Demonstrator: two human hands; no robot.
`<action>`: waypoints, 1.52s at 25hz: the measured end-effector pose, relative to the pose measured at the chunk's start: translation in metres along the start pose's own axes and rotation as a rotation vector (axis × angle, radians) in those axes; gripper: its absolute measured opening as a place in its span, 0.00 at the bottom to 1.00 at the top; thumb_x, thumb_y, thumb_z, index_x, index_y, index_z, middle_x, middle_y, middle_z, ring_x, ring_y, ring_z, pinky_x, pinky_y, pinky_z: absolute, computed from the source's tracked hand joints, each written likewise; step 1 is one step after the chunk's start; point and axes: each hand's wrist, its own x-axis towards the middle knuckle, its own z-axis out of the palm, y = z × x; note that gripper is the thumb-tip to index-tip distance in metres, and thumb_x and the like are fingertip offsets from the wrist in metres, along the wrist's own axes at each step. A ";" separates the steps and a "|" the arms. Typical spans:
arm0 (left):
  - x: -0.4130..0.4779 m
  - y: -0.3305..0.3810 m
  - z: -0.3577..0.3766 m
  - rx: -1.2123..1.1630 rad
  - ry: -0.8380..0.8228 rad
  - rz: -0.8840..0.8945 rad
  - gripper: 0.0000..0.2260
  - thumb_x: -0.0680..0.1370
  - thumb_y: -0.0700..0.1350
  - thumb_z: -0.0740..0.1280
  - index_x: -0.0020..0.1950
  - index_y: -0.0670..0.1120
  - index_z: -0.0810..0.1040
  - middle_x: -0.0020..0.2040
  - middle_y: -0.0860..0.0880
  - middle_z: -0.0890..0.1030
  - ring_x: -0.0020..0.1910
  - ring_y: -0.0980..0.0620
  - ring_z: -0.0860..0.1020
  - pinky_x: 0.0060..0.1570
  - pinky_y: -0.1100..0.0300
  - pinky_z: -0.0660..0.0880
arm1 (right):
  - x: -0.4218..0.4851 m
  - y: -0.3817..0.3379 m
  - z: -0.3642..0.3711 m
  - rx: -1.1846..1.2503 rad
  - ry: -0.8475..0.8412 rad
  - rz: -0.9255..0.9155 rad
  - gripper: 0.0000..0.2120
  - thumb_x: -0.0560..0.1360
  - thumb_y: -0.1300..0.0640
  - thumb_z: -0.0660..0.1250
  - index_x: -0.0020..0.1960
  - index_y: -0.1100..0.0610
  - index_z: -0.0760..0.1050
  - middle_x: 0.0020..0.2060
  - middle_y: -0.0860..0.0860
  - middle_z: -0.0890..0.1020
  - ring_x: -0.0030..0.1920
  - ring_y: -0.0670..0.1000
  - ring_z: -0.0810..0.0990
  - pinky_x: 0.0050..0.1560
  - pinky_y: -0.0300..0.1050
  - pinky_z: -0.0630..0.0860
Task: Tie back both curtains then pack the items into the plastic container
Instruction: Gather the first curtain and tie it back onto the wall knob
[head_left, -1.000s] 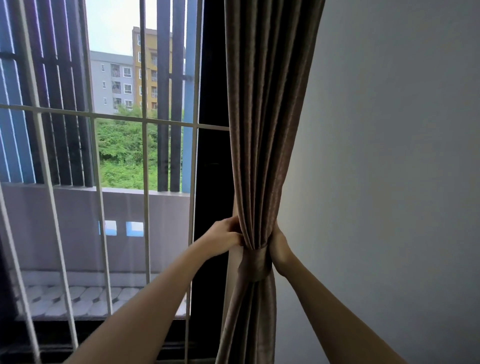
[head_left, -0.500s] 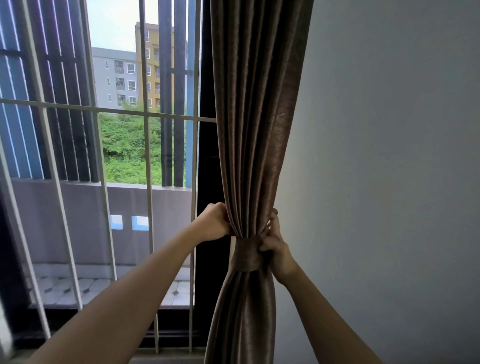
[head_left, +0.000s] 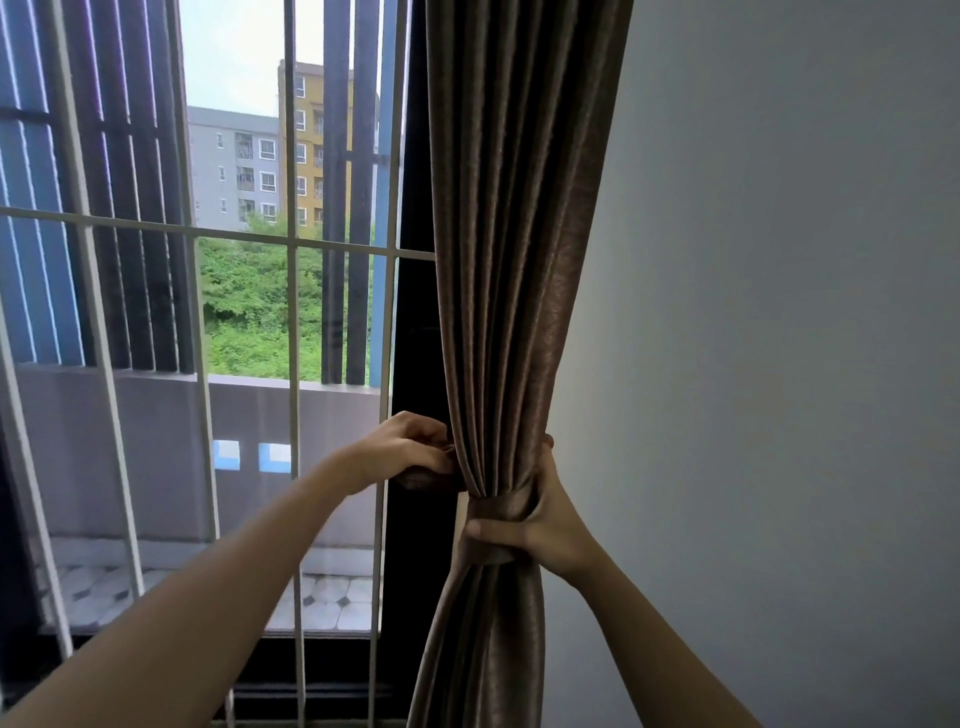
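White window bars (head_left: 293, 312), grey wall (head_left: 779, 312)

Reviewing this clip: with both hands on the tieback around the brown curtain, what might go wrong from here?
1. The tieback looks not yet fastened: the left hand pinches its loose end beside the curtain. If that end slips, the band may unwind and the folds spread out.
2. The right hand grips the banded waist. Letting go before fastening could let the band slide down.

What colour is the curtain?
The curtain is plain brown, seen in the head view.
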 end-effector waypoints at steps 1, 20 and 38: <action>-0.001 -0.001 -0.008 0.020 -0.029 -0.030 0.22 0.62 0.54 0.71 0.46 0.37 0.79 0.38 0.46 0.78 0.38 0.53 0.77 0.38 0.65 0.72 | 0.002 0.001 0.000 0.003 -0.006 0.005 0.45 0.58 0.55 0.80 0.68 0.49 0.59 0.54 0.35 0.75 0.57 0.41 0.77 0.56 0.42 0.77; 0.035 -0.010 -0.005 0.810 0.252 0.092 0.05 0.76 0.45 0.65 0.40 0.46 0.75 0.35 0.50 0.75 0.36 0.46 0.76 0.32 0.58 0.70 | 0.030 0.020 0.007 0.006 0.140 0.015 0.52 0.53 0.44 0.79 0.69 0.49 0.54 0.57 0.36 0.72 0.57 0.36 0.75 0.56 0.35 0.75; 0.025 -0.018 -0.007 0.685 0.336 0.151 0.07 0.76 0.45 0.67 0.46 0.43 0.82 0.34 0.49 0.76 0.35 0.47 0.76 0.35 0.59 0.68 | 0.038 0.020 -0.002 -0.021 0.156 0.007 0.37 0.58 0.55 0.82 0.63 0.53 0.70 0.49 0.34 0.79 0.52 0.37 0.79 0.50 0.32 0.76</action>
